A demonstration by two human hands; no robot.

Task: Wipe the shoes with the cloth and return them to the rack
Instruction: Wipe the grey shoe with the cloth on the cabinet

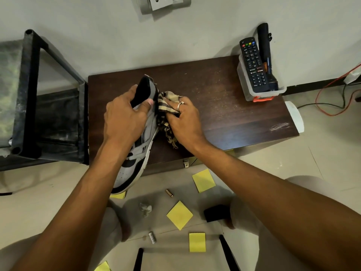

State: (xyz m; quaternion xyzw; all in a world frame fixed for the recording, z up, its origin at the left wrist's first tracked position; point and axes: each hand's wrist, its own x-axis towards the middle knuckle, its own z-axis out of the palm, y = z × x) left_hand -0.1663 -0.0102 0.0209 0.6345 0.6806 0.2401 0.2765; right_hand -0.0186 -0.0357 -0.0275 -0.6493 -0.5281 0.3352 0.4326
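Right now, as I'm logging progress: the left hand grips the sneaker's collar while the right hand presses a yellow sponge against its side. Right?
No sponge: in the head view the right hand presses a checked cloth against the side of the sneaker. The left hand does grip its collar.

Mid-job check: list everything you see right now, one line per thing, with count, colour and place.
shoe: one, grey, white and black, held over the table's near-left edge
cloth: one, beige-brown check, pressed to the shoe's side
table: one, dark brown, against the wall
rack: one, black, left of the table
container: one, clear with orange clip, table's far-right corner
remote: one, black, in the container
torch: one, black, in the container
sticky notes: at least five, yellow, on the floor
black object: one, on the floor
left hand: grips the shoe's collar
right hand: holds the cloth
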